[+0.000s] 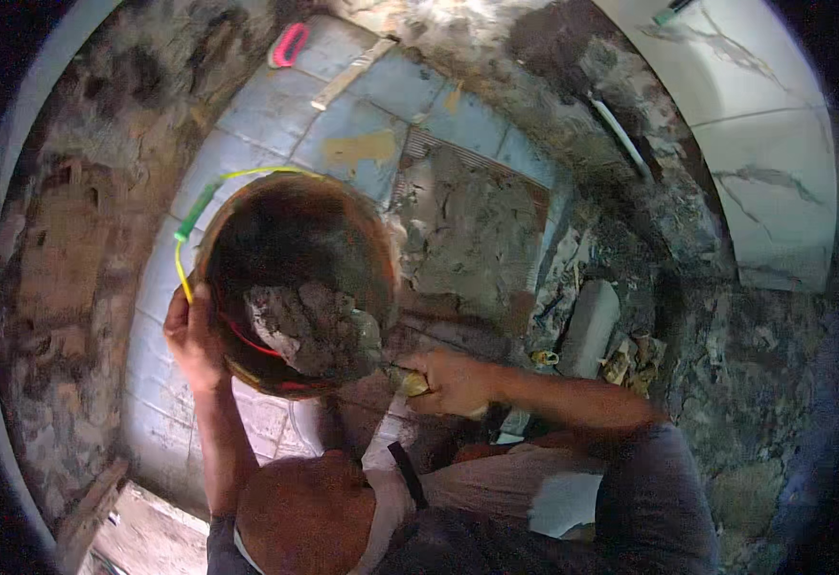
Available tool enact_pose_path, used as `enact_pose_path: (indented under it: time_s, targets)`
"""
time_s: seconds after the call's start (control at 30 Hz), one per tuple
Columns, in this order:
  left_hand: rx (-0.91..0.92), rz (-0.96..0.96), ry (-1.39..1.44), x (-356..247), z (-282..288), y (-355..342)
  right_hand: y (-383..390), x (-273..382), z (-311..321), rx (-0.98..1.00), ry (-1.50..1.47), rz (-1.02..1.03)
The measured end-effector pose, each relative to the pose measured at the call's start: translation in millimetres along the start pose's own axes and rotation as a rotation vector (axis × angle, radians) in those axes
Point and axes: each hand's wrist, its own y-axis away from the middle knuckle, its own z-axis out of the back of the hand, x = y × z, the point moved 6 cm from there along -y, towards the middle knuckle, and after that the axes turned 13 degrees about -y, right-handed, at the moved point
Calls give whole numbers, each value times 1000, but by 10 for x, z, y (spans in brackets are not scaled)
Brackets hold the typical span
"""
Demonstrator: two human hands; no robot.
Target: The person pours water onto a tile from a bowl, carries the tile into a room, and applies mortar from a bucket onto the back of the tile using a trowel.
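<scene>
A dark round bucket (299, 187) stands in front of me, with a yellow wire handle and a green grip (199, 209) hanging at its left side. My left hand (196, 337) is closed round the bucket's left rim. In my right hand (450, 380) is a trowel (413, 382), held by its yellowish handle at the bucket's near right edge. A heap of grey mortar (316, 328) lies on the trowel over the bucket's mouth and hides most of the blade. The bucket's inside is too dark to tell how full it is.
Right of the bucket lies a tile (541, 206) spread with grey mortar. Beyond, a pink-handled tool (290, 45) and a pale flat strip (354, 73) rest on the bluish tiled floor (256, 125). A whitish long piece (592, 328) and scraps (633, 364) lie right, beside rough walls.
</scene>
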Motion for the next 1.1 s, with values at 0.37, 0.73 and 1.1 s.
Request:
enact_pose_path:
  time_s: [0.37,0.73,1.1]
  targets:
    - [-114,186,50,527,572,-155,1125,-160,489,-222,119,117]
    - [43,178,110,953,845,-330,1978,-1041,737,-410,-350,2]
    - [-254,201,-85,754,1175,-133,2220,-2272,749,-712,-709,-16]
